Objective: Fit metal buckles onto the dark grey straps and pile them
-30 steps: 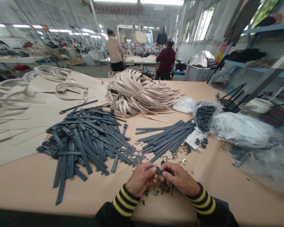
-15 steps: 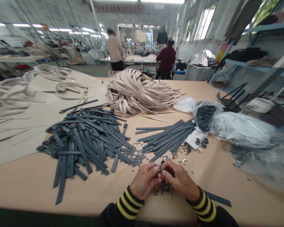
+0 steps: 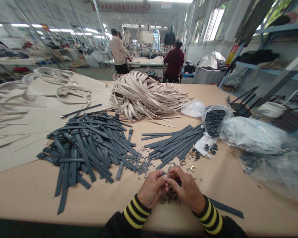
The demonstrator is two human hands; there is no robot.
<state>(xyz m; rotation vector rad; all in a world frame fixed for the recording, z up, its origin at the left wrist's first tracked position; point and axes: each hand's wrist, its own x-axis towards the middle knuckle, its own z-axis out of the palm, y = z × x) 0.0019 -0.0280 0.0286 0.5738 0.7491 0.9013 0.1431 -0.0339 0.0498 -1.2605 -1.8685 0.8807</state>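
My left hand (image 3: 152, 188) is closed in a pinch on a dark grey strap (image 3: 164, 173), whose short end shows above the fingertips. My right hand (image 3: 187, 188) meets it, thumb and fingers pinched at a small gold buckle (image 3: 169, 176) on that strap. The fingers mostly cover the buckle. Beneath both hands lie small dark pieces (image 3: 171, 198), partly hidden. Another length of dark strap (image 3: 227, 208) emerges from behind my right sleeve; whether it joins the held one I cannot tell.
A heap of dark straps with buckles (image 3: 86, 145) lies left. Plain straps (image 3: 176, 143), tiny grey pieces (image 3: 142, 163) and loose gold buckles (image 3: 193, 169) lie ahead. Beyond are a beige strap bundle (image 3: 144, 96) and plastic bags (image 3: 253, 135). Two people stand or sit farther back.
My right hand has shifted slightly left and up, its fingers turning over the buckle. My left hand stays nearly in place. The person in beige has moved an arm to the right.
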